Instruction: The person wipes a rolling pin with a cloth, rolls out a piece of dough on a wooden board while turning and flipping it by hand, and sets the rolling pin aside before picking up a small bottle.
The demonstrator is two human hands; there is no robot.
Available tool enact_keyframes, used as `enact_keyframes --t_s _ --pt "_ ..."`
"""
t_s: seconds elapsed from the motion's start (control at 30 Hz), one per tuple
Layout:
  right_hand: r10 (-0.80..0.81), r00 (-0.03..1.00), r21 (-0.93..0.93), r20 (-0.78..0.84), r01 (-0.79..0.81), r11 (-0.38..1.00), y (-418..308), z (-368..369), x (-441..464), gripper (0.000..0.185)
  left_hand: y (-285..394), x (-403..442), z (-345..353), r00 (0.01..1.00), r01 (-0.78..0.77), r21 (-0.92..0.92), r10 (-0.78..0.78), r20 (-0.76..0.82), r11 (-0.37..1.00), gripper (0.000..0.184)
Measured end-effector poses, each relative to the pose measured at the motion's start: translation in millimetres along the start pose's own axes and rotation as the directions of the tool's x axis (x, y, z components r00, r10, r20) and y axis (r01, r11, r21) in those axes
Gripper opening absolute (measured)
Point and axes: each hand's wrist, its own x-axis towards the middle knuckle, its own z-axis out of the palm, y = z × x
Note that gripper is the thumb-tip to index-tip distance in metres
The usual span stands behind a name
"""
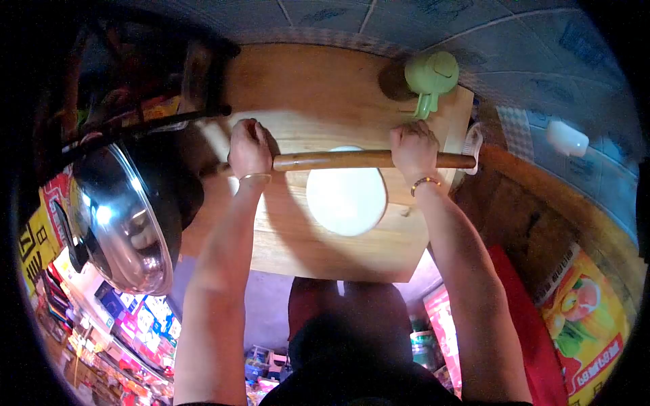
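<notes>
A long wooden rolling pin (332,160) lies crosswise over the far part of a round, flat white sheet of dough (347,199). My left hand (249,150) is closed around the pin near its left end, and my right hand (414,150) grips it toward the right, with the pin's right end sticking out past my fist. The dough rests on a wooden board (298,88). Its far edge shows just beyond the pin.
A green jug (432,74) stands at the board's far right corner. To the left is a shiny metal lid (128,223) with a black handle, beside a dark rack (149,101). A tiled wall (325,20) rises behind, and a printed bag (586,318) lies at the right.
</notes>
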Motion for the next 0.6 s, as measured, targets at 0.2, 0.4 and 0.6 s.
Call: enact_keyframes --t_s 0.2,0.4,0.6 --pt "-0.016 1.000 -0.115 0.022 0.019 0.993 4.2 8.6 9.9 0.035 8.1 25.8 -5.2 0.988 -0.095 0.094 0.105 -0.115 0.991 0.026" --pt "-0.169 0.947 -0.047 0.274 0.189 0.981 12.5 -20.1 -65.7 0.049 9.4 -135.9 6.4 0.939 0.321 -0.674 -0.315 0.137 0.665 0.033" --pt "0.189 0.944 0.079 0.272 -0.217 0.973 68.6 -47.8 -161.2 0.049 32.4 -137.7 10.0 0.734 0.667 -0.503 -0.373 0.567 0.549 0.045"
